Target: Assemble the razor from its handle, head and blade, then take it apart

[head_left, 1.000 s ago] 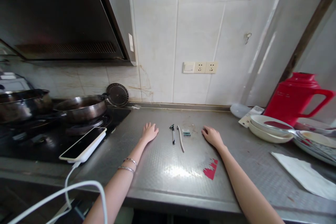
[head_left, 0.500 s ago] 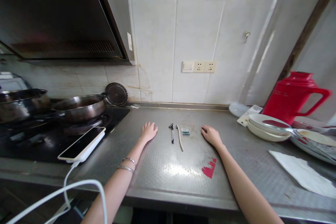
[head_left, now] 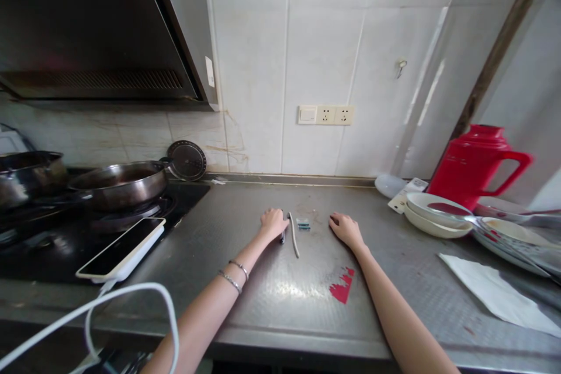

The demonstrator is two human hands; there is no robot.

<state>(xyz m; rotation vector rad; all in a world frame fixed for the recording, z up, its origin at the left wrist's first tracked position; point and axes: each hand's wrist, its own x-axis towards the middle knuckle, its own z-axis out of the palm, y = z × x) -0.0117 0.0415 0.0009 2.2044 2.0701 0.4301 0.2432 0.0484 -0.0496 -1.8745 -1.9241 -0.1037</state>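
My left hand (head_left: 272, 223) lies on the steel counter (head_left: 280, 298), fingers curled over the top of a small black razor (head_left: 283, 238) of which only the lower end shows. Just right of it lies a thin white stick (head_left: 293, 226). A small green-and-white piece (head_left: 302, 224) sits beside that. My right hand (head_left: 345, 228) rests flat on the counter to the right of these, fingers loosely bent and holding nothing. Two thin bracelets (head_left: 235, 274) circle my left wrist.
A phone (head_left: 120, 248) with a white cable (head_left: 131, 298) lies at the stove's edge, pans (head_left: 118, 182) behind it. At the right stand a red jug (head_left: 475, 165), stacked white bowls and plates (head_left: 438, 216) and a paper napkin (head_left: 495, 292). A red scrap (head_left: 342, 287) lies near my right forearm.
My left hand has slid right across the counter onto the black razor. The right hand has stayed put. The view has shifted slightly.
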